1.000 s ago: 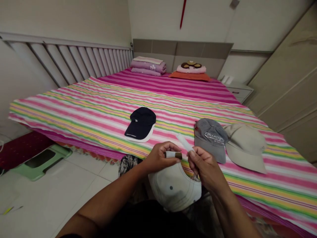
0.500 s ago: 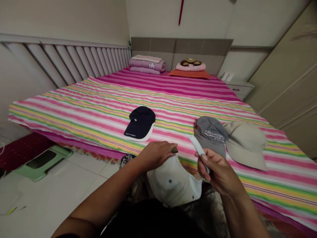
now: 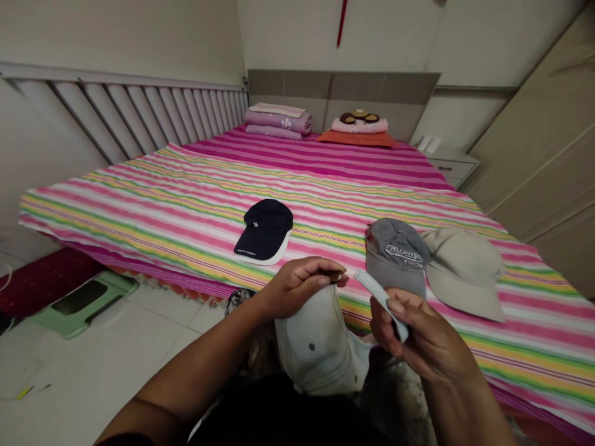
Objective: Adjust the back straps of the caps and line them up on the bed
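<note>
My left hand [image 3: 300,288] is closed around a small brown-tipped cylinder [image 3: 336,275], and most of the cylinder is hidden by my fingers. The hand sits just above the crown edge of a white baseball cap [image 3: 320,347], which rests low in front of me, near my lap. My right hand [image 3: 421,331] pinches a narrow white plastic sleeve [image 3: 382,302] between its fingers and thumb. That hand lies close to the lower edge of a grey cap with stitched lettering [image 3: 396,254].
A navy cap [image 3: 264,232] and a beige cap [image 3: 465,275] lie on a striped pink bedsheet [image 3: 139,214]. Folded bedding stands at the headboard. A slatted rail runs along the left side, and a green stool [image 3: 81,303] is on the floor.
My left hand has risen, with the cylinder now tucked deeper in its fingers. My right hand has shifted right, and the white sleeve now slants across it.
</note>
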Motion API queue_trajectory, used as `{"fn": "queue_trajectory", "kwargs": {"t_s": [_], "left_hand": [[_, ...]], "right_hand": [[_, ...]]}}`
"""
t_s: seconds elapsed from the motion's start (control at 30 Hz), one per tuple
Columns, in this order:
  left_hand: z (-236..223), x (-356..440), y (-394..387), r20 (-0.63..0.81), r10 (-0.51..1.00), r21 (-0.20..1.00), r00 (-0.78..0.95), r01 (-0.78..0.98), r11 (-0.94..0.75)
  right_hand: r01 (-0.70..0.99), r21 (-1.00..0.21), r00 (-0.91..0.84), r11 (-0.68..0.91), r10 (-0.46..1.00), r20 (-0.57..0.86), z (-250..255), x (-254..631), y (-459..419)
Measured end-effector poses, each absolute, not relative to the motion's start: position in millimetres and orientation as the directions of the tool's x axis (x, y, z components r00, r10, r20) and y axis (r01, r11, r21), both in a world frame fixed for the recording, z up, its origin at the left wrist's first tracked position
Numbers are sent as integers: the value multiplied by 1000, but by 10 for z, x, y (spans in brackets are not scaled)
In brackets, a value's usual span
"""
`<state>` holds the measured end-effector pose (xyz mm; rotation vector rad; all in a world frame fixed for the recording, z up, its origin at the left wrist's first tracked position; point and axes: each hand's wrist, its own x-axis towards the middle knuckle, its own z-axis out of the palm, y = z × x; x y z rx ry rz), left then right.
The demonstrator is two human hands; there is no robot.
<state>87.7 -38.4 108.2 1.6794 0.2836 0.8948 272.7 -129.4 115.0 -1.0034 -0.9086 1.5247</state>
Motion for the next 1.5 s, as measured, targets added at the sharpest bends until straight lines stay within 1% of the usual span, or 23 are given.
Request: {"fn": "queue_trajectory", "kwargs": {"t_s": [0.13, 0.3, 0.53, 0.63, 0.77, 0.87, 1.07, 1.17, 1.27, 1.37, 1.43, 1.5], "left_hand": [[1097, 879, -395, 448, 605, 885, 659, -229, -406], [1096, 857, -396, 482, 577, 838, 659, -157, -522], [1077, 838, -396, 508, 560, 784, 655, -84, -615], [1105, 824, -382, 545, 511, 726, 665, -69, -685], [1171, 814, -367, 557, 406, 615, 724, -32, -788], [1209, 814, -377, 537, 368, 573, 759, -9, -819], [1245, 803, -408, 508, 318, 492, 800, 33, -870], [1256, 793, -399, 517, 304, 478, 800, 25, -878], [1271, 787, -381, 519, 313, 523, 795, -6, -852], [1253, 806, -385, 498, 369, 647, 785, -53, -760], [1202, 844, -407, 455, 478, 795, 751, -102, -598], [1128, 896, -439, 350, 627, 931, 696, -184, -315]], "right_hand": [[-362, -910, -162, -204, 975, -154, 1156, 2699, -1279], [-368, -901, -166, -230, 970, -179, 1140, 2641, -1255], [-277, -928, -173, -250, 963, -208, 1110, 2642, -1231], [-216, -941, -198, -263, 955, -221, 1142, 2660, -1213], [-89, -976, -177, -200, 967, -182, 1242, 2673, -1192], [-9, -988, -163, -153, 975, -150, 1307, 2664, -1174], [5, -983, -162, -183, 970, -182, 1334, 2640, -1129], [-3, -980, -164, -198, 967, -195, 1340, 2635, -1113], [-17, -978, -156, -209, 967, -204, 1353, 2629, -1104], [-35, -977, -142, -212, 968, -205, 1351, 2623, -1099], [-62, -976, -133, -209, 971, -199, 1332, 2618, -1095], [-96, -974, -125, -207, 973, -195, 1299, 2609, -1091]]}}
